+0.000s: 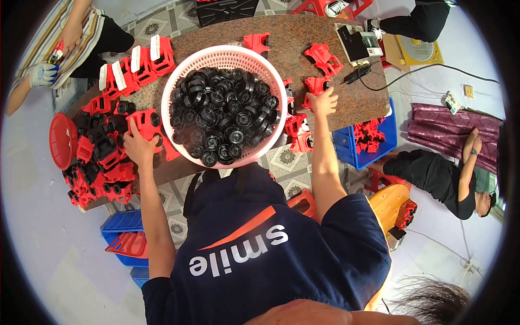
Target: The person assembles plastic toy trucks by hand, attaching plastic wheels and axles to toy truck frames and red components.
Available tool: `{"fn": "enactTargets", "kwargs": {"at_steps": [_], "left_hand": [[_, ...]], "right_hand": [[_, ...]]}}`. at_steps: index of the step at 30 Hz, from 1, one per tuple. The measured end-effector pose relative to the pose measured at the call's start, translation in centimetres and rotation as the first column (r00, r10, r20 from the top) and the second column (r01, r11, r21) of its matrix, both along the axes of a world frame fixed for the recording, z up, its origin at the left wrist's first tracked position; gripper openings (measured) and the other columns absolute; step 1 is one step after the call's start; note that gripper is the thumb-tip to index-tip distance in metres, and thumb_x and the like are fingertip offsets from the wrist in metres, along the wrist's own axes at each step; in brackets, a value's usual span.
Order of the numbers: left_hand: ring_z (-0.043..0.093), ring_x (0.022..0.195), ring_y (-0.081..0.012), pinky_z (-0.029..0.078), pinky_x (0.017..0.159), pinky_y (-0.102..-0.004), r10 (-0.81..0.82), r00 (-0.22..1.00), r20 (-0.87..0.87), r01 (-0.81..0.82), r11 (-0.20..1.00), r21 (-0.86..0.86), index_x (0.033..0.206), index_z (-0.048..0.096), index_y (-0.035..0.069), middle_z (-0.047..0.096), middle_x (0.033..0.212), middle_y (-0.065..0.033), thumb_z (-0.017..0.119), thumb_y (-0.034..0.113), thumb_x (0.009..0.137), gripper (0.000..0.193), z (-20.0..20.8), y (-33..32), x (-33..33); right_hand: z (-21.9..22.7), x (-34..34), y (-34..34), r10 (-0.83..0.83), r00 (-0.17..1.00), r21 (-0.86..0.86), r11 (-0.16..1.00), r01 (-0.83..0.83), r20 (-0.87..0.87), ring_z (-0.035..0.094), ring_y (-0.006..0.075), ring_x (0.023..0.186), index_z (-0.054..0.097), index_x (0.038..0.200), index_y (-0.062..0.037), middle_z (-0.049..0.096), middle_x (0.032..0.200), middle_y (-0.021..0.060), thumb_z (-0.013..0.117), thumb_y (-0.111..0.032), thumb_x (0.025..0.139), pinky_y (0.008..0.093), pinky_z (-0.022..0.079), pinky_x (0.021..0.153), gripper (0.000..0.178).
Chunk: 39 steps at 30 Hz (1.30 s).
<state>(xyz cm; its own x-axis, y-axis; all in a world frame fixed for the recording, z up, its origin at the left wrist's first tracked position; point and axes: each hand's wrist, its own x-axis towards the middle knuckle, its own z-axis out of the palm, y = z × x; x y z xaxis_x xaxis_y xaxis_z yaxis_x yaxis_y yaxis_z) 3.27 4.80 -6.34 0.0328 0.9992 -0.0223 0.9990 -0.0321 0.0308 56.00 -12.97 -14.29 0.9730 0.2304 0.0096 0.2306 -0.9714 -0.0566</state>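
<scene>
My left hand (pixel 140 147) is closed on a red toy car (pixel 145 122) with black wheels, at the left of the table beside a pink basket. Its index finger lies along the car's left side, thumb on the right. On the right, my right hand (pixel 323 102) has its fingers spread and touches the near end of a red toy car body (pixel 315 85). Between my hands, the round pink perforated basket (pixel 167 103) is heaped with black toy wheels (pixel 216 108). Another red car body (pixel 323 58) lies just beyond my right hand.
A pile of red and black toy cars (pixel 100 146) covers the table's left end, near a red basket (pixel 63 141). A blue bin (pixel 352 158) of red parts stands right. A black cable (pixel 428 66) trails off the table. Co-workers are at far left and right.
</scene>
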Motion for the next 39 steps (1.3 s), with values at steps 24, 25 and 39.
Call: {"fn": "enactTargets", "kwargs": {"at_steps": [24, 25, 39], "left_hand": [[0.060, 0.104, -0.0179, 0.053, 0.089, -0.0345, 0.583, -0.284, 0.761, 0.145, 0.811, -0.567, 0.125, 0.043, 0.006, 0.059, 0.111, -0.0070, 0.077, 0.001, 0.078, 0.059, 6.1, -8.5, 9.9], [0.060, 0.104, -0.0179, 0.053, 0.089, -0.0345, 0.575, -0.290, 0.765, 0.134, 0.816, -0.563, 0.125, 0.043, 0.006, 0.059, 0.111, -0.0070, 0.077, 0.001, 0.078, 0.059, 6.1, -8.4, 9.6], [0.057, 0.104, -0.0176, 0.052, 0.087, -0.0318, 0.568, -0.195, 0.799, 0.127, 0.823, -0.554, 0.127, 0.041, 0.006, 0.056, 0.114, -0.0084, 0.086, 0.013, 0.073, 0.070, 6.2, -7.0, 9.5]], "right_hand": [[-0.5, -16.4, 17.3, 0.748, 0.536, 0.137, 0.623, -0.770, -0.391, 0.068, 0.0337, 0.091, 0.071, 0.092, -0.0073, 0.070, 0.096, 0.0181, 0.067, -0.035, 0.084, 0.0479, 0.052, 0.077, 0.029], [-0.7, -16.4, 17.6, 0.740, 0.534, 0.173, 0.637, -0.751, -0.409, 0.068, 0.0328, 0.090, 0.071, 0.093, -0.0100, 0.070, 0.094, 0.0165, 0.069, -0.034, 0.081, 0.0460, 0.052, 0.075, 0.027], [16.2, -23.1, 7.9, 0.915, -0.081, 0.866, 0.400, 0.299, -0.395, 0.057, 0.0071, 0.073, 0.055, 0.099, -0.0062, 0.060, 0.084, -0.0036, 0.072, 0.000, 0.084, 0.0217, 0.048, 0.072, 0.023]]}}
